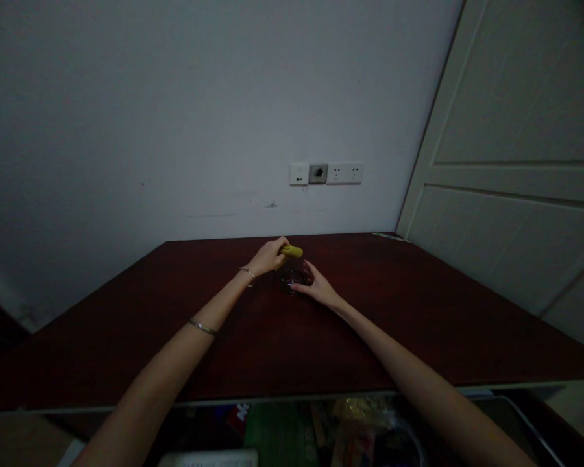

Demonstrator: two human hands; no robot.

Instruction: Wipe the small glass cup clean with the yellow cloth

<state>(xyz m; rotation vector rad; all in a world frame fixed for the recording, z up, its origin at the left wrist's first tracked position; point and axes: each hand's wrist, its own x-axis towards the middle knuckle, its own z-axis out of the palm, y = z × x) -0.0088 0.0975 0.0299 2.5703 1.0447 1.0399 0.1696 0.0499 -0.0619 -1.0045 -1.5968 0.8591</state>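
Observation:
My left hand (268, 258) is closed around a small yellow object (292, 251), held just above a small clear glass vessel (291, 281) that stands on the dark red-brown table (185, 311). My right hand (316, 284) rests against the right side of the glass vessel, fingers curved round it. Two thin bracelets sit on my left wrist and forearm. What the yellow object is I cannot make out in the dim light.
A white wall with a row of sockets (326, 173) rises behind the table. A white panelled door (511, 175) stands at the right. Below the table's front edge lies a bin of mixed packets (350, 428).

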